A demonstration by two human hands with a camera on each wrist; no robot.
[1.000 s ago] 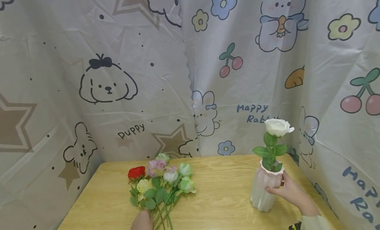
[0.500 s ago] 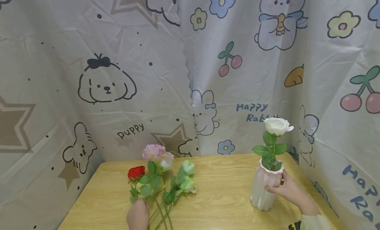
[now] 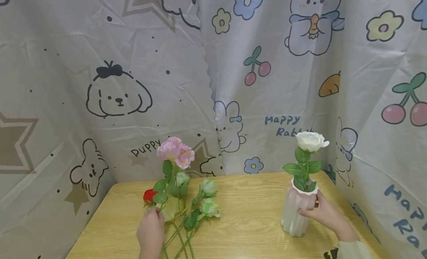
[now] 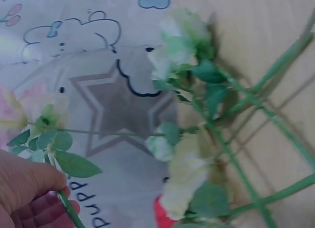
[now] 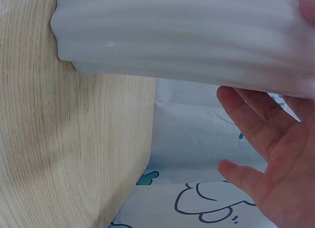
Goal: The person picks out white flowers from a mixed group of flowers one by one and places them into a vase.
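My left hand (image 3: 151, 229) pinches the green stem of a pink ruffled flower (image 3: 175, 151) between thumb and fingers; the left wrist view shows the stem (image 4: 69, 208) running through the grip. The pink bloom stands above the other flowers, upright. At the right, my right hand (image 3: 328, 218) holds a pale fluted vase (image 3: 297, 210) near its neck, thumb in front and fingers round the far side. A white rose (image 3: 311, 141) with green leaves stands in the vase. In the right wrist view the vase wall (image 5: 172, 36) fills the top, with fingers touching it.
On the wooden table (image 3: 247, 222) lie a red rose (image 3: 149, 196), a pale yellow flower (image 3: 171, 209) and greenish-white flowers (image 3: 210, 207) with crossing stems. A printed curtain (image 3: 186, 84) encloses the table's back and sides.
My left hand has taken the pink flower from the bunch and lifted it upward, moving slightly left. My right hand stays on the vase, which has not moved.
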